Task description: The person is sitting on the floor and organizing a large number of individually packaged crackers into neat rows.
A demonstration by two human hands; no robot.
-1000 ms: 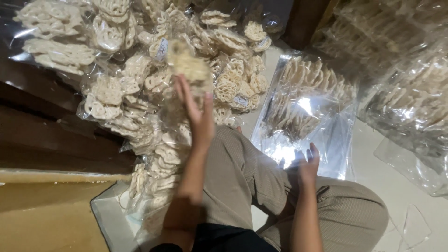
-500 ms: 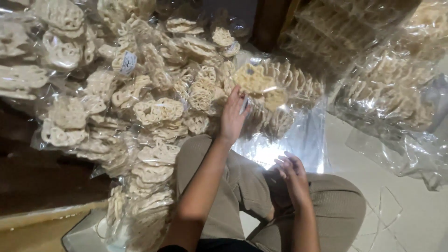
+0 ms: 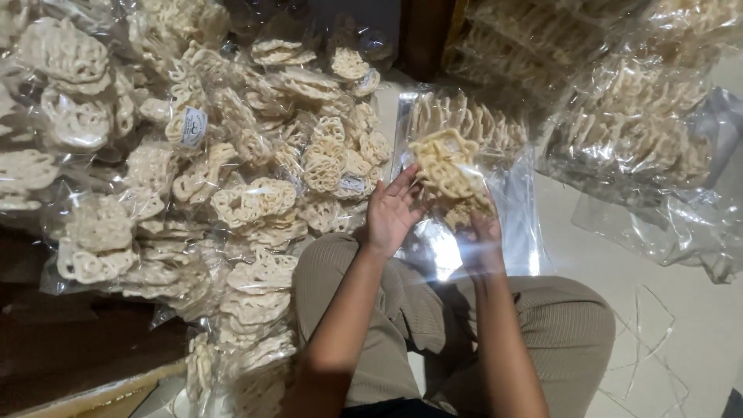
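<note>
Both hands have come together just right of the packed cracker pile [image 3: 232, 178]: right hand [image 3: 481, 232] fingers grip the lacy crackers [image 3: 447, 164], the left hand [image 3: 393, 213] open-fingered beside them.

The person wears trousers [image 3: 402, 317] of a dull khaki-brown cloth with a fine ribbed or corded weave; the fabric creases in soft folds over both thighs and knees. At the bottom edge of the view a strip of dark, nearly black garment [image 3: 395, 408] shows at the waist. Both forearms are bare, with no sleeves reaching them. The left hand [image 3: 391, 213] and the right hand [image 3: 481, 232] are bare too, with no gloves, rings, watch or bracelet visible.
</note>
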